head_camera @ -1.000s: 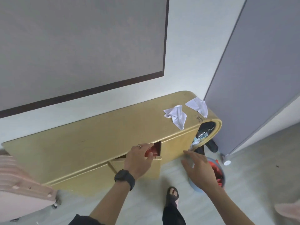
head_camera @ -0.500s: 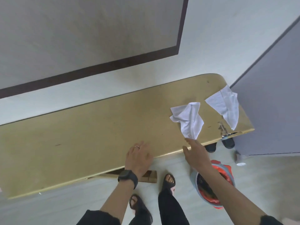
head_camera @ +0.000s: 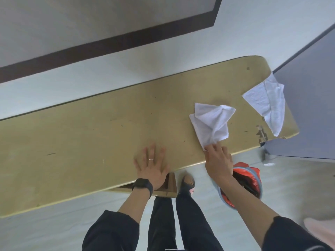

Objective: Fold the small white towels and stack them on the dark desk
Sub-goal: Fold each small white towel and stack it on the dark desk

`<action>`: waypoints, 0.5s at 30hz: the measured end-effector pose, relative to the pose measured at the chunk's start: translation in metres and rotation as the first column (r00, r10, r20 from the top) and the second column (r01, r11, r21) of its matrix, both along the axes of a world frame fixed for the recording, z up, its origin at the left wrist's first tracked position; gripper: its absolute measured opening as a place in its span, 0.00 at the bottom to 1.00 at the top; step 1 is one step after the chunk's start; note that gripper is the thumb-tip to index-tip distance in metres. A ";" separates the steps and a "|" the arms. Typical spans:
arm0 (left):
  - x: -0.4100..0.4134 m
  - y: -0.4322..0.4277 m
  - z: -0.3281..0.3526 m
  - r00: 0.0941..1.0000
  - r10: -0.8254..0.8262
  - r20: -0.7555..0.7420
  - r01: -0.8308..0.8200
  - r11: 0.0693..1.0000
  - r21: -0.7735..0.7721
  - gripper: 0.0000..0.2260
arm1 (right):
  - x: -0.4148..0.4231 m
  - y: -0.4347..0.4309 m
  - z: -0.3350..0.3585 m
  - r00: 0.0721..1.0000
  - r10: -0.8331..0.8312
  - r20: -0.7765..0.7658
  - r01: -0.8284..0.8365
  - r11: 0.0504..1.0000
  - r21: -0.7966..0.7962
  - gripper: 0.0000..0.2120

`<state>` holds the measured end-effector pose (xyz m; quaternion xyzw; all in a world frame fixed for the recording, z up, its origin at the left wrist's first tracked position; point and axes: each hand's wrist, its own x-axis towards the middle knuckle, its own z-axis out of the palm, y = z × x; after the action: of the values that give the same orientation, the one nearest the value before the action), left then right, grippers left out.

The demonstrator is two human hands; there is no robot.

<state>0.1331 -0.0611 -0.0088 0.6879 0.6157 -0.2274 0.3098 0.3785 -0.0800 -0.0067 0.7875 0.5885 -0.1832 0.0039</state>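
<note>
Head: two towels [head_camera: 212,124] [head_camera: 268,104], two hands [head_camera: 152,169] [head_camera: 219,163].

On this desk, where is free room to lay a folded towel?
The stretch of the desk left of the left hand is bare, from front edge to wall. A smaller patch lies between that hand and the crumpled towel. The right end is crowded with it, the second towel and the right hand.

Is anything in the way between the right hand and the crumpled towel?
No, nothing visible. The right hand touches the crumpled towel at its near corner, by the front edge of the desk. The left hand lies flat, off to the side.
</note>
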 end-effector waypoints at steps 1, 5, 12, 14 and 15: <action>0.000 0.002 0.006 1.000 0.003 0.004 -0.003 1.000 0.002 0.31 | -0.003 0.001 0.004 0.998 0.064 -0.019 -0.065 0.998 -0.016 0.03; 0.014 0.020 0.038 0.981 -0.010 0.192 -0.020 0.988 0.155 0.33 | -0.021 0.002 0.031 0.951 0.297 -0.082 -0.300 0.954 -0.019 0.03; 0.018 0.034 0.070 0.854 -0.373 0.362 0.151 0.844 0.515 0.08 | -0.039 -0.002 0.088 0.880 0.453 -0.144 -0.441 0.891 0.110 0.10; 0.004 0.036 0.083 0.854 -0.380 0.356 0.143 0.828 0.542 0.11 | -0.041 -0.001 0.105 0.898 0.403 -0.176 -0.384 0.914 0.134 0.09; -0.005 0.037 0.089 0.855 -0.380 0.352 0.136 0.820 0.556 0.14 | -0.043 -0.001 0.113 0.904 0.380 -0.197 -0.357 0.923 0.141 0.08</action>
<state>0.1278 -0.0245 0.0800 0.8574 0.4632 0.0679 0.2140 0.3359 -0.0808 0.1060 0.6358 0.7321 -0.2351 -0.0668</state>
